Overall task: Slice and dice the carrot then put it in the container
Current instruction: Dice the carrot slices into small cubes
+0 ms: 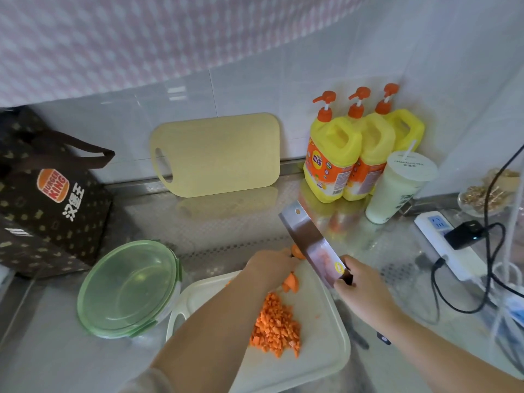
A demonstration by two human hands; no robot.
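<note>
— What do you see on the left?

— I see a dark paper bag (54, 202) with little gold shapes and a burger logo. It stands on the shiny metal counter (226, 222). Next to it is a round container (127, 287). It is see-through, with a green lid on top.

— And in the middle?

— A flat tan board (218, 154) leans on the white tile wall. It has round corners and a hole to hold it. Nearer to me lies a smooth white cutting board (320, 336). A heap of tiny orange carrot cubes (276, 327) sits on it, all bumpy. A few bigger carrot chunks (290, 283) lie just past the heap.

— What are the hands doing?

— My left hand (269, 265) is curled down on the carrot piece (297, 252) at the far edge of the board. My right hand (360, 285) is closed tight round the handle of a wide steel knife (312, 245). The blade sits right beside the carrot piece, tilted.

— And on the right?

— Three yellow soap bottles (360, 157) with orange pumps stand in the corner. A milky drink cup (397, 188) stands in front of them. Then a white power strip (448, 245) with black cords.
</note>
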